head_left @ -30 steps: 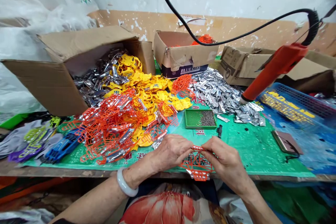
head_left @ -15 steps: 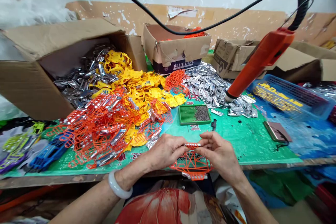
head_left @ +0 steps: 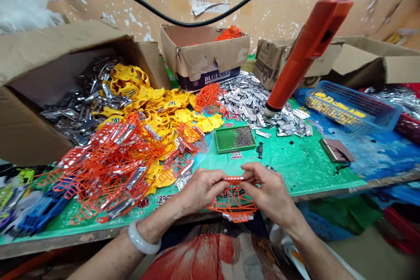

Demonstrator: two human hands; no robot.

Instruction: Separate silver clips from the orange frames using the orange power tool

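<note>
Between my hands, at the table's front edge, is an orange plastic lattice frame (head_left: 233, 203) with silvery pieces along its near and far edges. My left hand (head_left: 210, 189) pinches the left end of its far edge between thumb and fingers. At the other end, my right hand (head_left: 266, 190) has thumb and fingers closed on the same edge. Just beyond lies a green tray (head_left: 226, 141) with many small metal bits heaped in its right half. A small black part (head_left: 260, 150) rests beside the tray. Above the silver pieces hangs an orange-red power screwdriver (head_left: 306, 52), tip down.
Left of my hands are heaps of orange frames (head_left: 111, 166) and yellow plastic parts (head_left: 173, 105). Silver metal pieces (head_left: 246, 96) lie behind the tray. Cardboard boxes (head_left: 210, 54) line the wall. A blue basket (head_left: 354, 107) and a brown notebook-like object (head_left: 336, 151) sit to the right.
The whole view has shifted, so the table things appear further left. Both hands keep their hold on the orange frame, which has barely moved relative to them.
</note>
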